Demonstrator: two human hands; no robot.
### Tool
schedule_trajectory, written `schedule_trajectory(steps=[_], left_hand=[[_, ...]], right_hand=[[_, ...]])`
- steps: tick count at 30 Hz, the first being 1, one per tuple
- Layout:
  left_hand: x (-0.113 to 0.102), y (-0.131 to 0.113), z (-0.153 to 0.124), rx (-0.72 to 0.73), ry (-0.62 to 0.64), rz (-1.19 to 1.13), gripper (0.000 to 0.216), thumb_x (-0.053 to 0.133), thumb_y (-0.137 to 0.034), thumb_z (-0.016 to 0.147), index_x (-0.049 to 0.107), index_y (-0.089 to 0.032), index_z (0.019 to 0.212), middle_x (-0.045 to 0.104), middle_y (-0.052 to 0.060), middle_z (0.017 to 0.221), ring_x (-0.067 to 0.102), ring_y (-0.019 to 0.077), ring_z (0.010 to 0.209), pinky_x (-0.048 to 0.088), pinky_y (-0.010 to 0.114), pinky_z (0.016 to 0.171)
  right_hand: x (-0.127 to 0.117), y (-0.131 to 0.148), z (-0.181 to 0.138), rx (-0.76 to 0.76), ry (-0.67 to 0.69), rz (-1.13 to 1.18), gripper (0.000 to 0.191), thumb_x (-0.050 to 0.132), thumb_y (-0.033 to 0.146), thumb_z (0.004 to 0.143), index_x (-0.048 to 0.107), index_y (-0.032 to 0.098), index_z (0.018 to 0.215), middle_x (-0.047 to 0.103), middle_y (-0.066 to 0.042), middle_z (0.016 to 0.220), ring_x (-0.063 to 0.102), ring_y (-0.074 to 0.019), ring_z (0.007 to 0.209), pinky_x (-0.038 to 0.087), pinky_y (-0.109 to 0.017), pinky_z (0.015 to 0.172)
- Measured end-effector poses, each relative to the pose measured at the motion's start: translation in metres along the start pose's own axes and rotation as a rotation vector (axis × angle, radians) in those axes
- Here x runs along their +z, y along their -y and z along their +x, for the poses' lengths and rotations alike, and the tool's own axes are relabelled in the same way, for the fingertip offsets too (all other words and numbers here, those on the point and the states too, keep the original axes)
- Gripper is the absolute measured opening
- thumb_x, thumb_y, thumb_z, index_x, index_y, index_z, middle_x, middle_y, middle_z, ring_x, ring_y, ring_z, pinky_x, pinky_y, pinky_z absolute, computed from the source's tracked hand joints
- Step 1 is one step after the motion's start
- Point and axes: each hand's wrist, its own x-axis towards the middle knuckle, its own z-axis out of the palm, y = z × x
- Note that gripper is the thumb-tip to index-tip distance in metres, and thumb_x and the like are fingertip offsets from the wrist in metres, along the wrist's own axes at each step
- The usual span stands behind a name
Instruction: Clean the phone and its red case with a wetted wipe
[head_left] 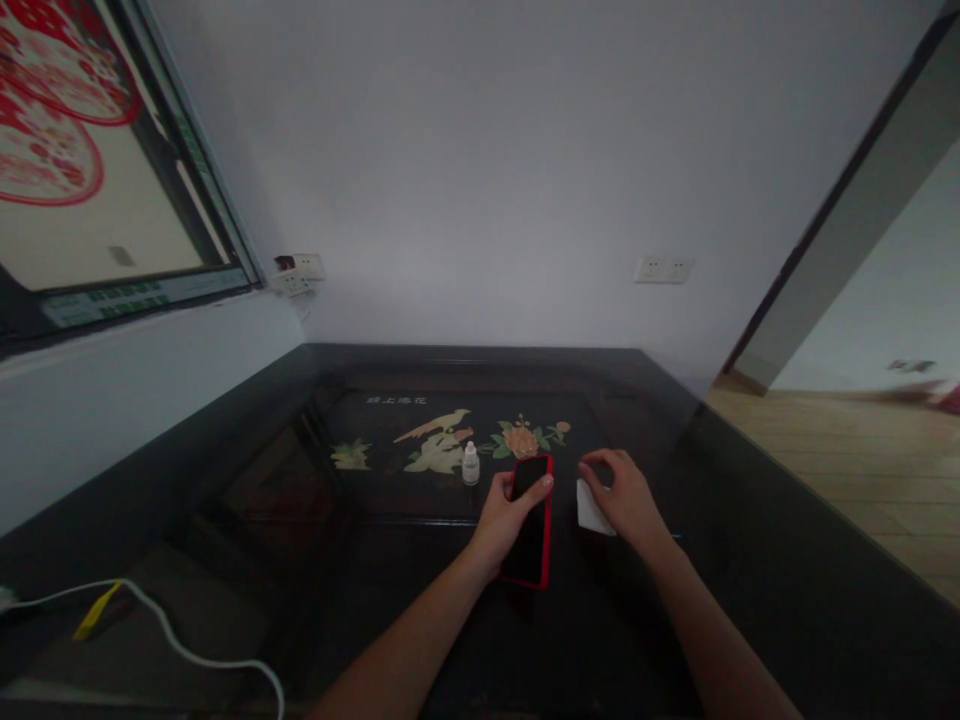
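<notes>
A phone point(534, 545) in a red case, its dark screen facing up, is gripped by my left hand point(504, 515), with the thumb lying across the screen. To the right, my right hand point(621, 493) is curled at a white, flat piece point(592, 510) that looks like a cloth or tissue. Its fingers bend inward over the upper edge, and whether they pinch it is hard to make out. Just beyond my left hand, a small clear bottle point(470, 466) with a white cap stands upright on the dark glossy table point(390, 610).
Flower and bird pictures point(442, 440) decorate the tabletop. A white cable point(169, 630) with a yellow tag point(96, 612) runs along the left front. The table meets a pale wall point(465, 200) with a socket point(664, 269); a window point(112, 180) is at the left.
</notes>
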Motion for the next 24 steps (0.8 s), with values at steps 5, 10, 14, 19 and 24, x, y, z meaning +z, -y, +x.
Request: schedule_trajectory(steps=[5, 10, 14, 19, 24], left_hand=[[-0.007, 0.011, 0.011, 0.069, -0.049, -0.002, 0.038, 0.069, -0.057, 0.083, 0.063, -0.022, 0.093, 0.068, 0.002, 0.088, 0.064, 0.0211, 0.090, 0.047, 0.030, 0.086], [-0.013, 0.012, 0.013, 0.230, -0.035, 0.183, 0.025, 0.059, -0.043, 0.092, 0.067, -0.022, 0.102, 0.070, 0.005, 0.099, 0.062, 0.0219, 0.096, 0.046, 0.029, 0.088], [-0.014, 0.008, 0.012, 0.332, 0.013, 0.293, 0.024, 0.054, -0.036, 0.095, 0.069, -0.021, 0.108, 0.071, 0.007, 0.105, 0.064, 0.0235, 0.100, 0.046, 0.031, 0.092], [-0.015, 0.003, 0.011, 0.398, 0.028, 0.441, 0.027, 0.048, -0.034, 0.099, 0.069, -0.021, 0.109, 0.072, 0.008, 0.107, 0.064, 0.0236, 0.102, 0.045, 0.032, 0.095], [-0.014, 0.002, 0.009, 0.382, -0.007, 0.485, 0.028, 0.044, -0.033, 0.100, 0.069, -0.020, 0.104, 0.071, 0.010, 0.102, 0.064, 0.0247, 0.098, 0.046, 0.034, 0.095]], right_hand=[[0.015, 0.033, -0.013, 0.304, 0.355, 0.614, 0.042, 0.061, 0.064, 0.088, 0.068, 0.022, 0.091, 0.071, -0.006, 0.088, 0.068, -0.0202, 0.071, 0.052, -0.025, 0.045], [0.030, 0.038, -0.025, 0.393, 0.489, 0.716, 0.041, 0.068, 0.062, 0.086, 0.071, 0.022, 0.096, 0.071, -0.003, 0.079, 0.069, -0.0197, 0.070, 0.059, -0.025, 0.048], [0.028, 0.041, -0.025, 0.457, 0.477, 0.650, 0.043, 0.070, 0.062, 0.084, 0.072, 0.020, 0.094, 0.072, -0.005, 0.080, 0.070, -0.0203, 0.071, 0.061, -0.028, 0.050], [0.028, 0.038, -0.024, 0.478, 0.449, 0.700, 0.044, 0.073, 0.062, 0.083, 0.074, 0.019, 0.093, 0.071, -0.006, 0.079, 0.069, -0.0193, 0.067, 0.058, -0.025, 0.045], [0.032, 0.030, -0.025, 0.434, 0.494, 0.708, 0.048, 0.068, 0.066, 0.085, 0.074, 0.020, 0.097, 0.071, -0.004, 0.077, 0.068, -0.0187, 0.067, 0.058, -0.026, 0.050]])
